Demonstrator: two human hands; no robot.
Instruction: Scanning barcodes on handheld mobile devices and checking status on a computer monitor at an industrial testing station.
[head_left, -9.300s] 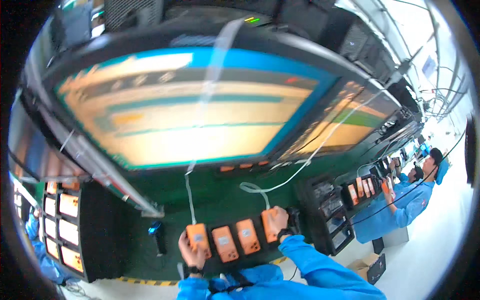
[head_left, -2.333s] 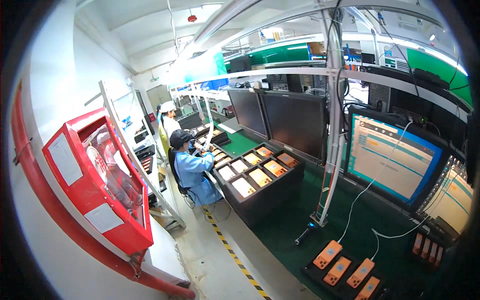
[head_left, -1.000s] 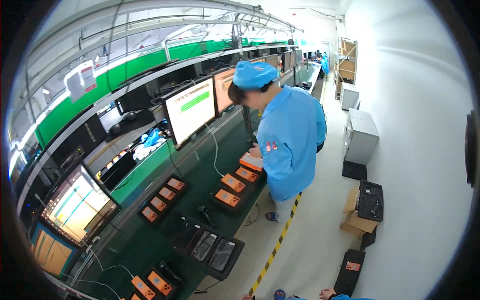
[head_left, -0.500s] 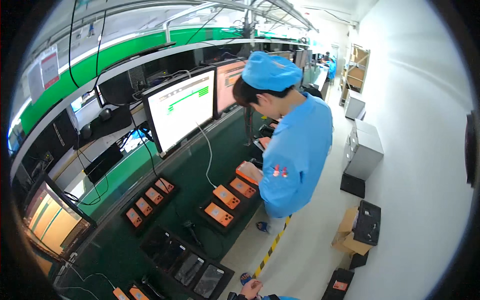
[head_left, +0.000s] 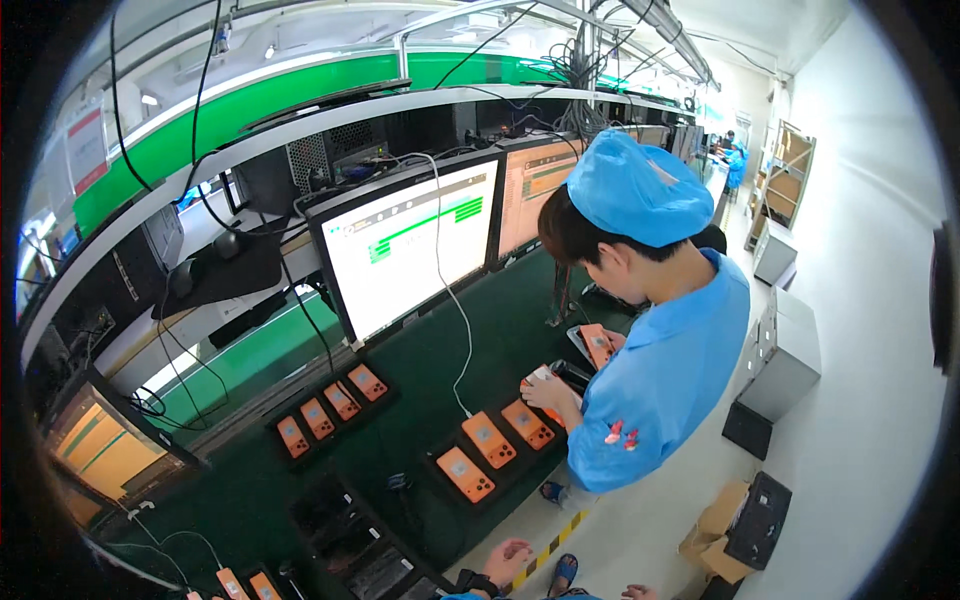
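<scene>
**Green workbench, orange phones, two hands at the lower edge**

A long bench (head_left: 500,330) covered in dark green matting runs along the left of the room, under a white and green shelf hung with black cables. The floor to the right is pale, with a yellow-and-black striped line (head_left: 545,550) along the foot of the bench, and the right wall is plain white.

The person's left hand (head_left: 505,562) comes in at the bottom edge, resting at the rim of the bench beside a black tray (head_left: 375,570) of dark phones. A black wristband sits on the wrist. The fingers lie loosely spread and grip nothing. Only a sliver of the right hand (head_left: 638,592) shows at the lower edge, over the floor; whether its fingers are curled or released cannot be told.

Just beyond the left hand lies a black tray of three orange phones (head_left: 495,445), with a white cable plugged in near it. Another tray of four orange phones (head_left: 330,410) sits further left.

A co-worker (head_left: 660,370) in a blue coat and blue cap stands at the bench, holding an orange phone. A lit white monitor (head_left: 410,245) with a green bar stands behind the trays. A red-and-white sign (head_left: 85,150) hangs at the upper left. A brown cardboard box (head_left: 715,530) sits on the floor beside a black case (head_left: 760,520).
</scene>
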